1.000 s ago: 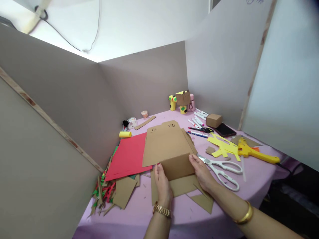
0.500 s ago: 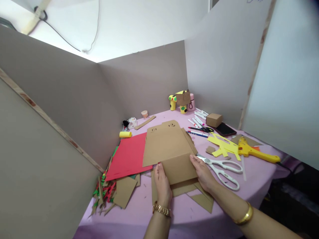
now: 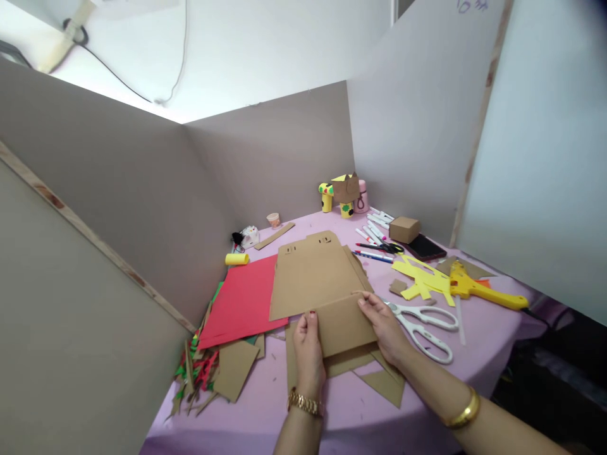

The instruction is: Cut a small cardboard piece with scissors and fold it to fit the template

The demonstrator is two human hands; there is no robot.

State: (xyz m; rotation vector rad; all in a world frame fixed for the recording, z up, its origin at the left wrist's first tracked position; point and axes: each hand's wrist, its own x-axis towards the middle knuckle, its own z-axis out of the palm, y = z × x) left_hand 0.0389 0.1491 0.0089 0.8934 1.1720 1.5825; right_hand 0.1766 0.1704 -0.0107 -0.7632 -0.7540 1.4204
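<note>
Between my two hands is a rectangular piece of brown cardboard (image 3: 345, 325), raised a little and tilted toward me. My left hand (image 3: 309, 351) grips its left edge, thumb on the front face. At the right edge my right hand (image 3: 382, 325) pinches it near the upper corner; the fingers behind are hidden. A larger cardboard sheet (image 3: 313, 272) with small slots along its far edge lies just beyond. White-handled scissors (image 3: 427, 322) rest beside my right hand, their blades partly hidden by it. Other cardboard pieces (image 3: 384, 382) lie underneath.
Red sheets (image 3: 241, 303) lie left, above a heap of scraps (image 3: 199, 373). At right are a yellow glue gun (image 3: 484, 291), yellow paper cutout (image 3: 424, 278), phone (image 3: 425, 247), small cardboard box (image 3: 404, 229) and several markers (image 3: 374, 234). Grey partitions (image 3: 275, 158) surround the purple-covered table (image 3: 341, 417).
The cardboard piece is lifted slightly and its top edge now stands apart from the larger sheet behind. My left thumb has bent closer over its edge. The view has shifted slightly.
</note>
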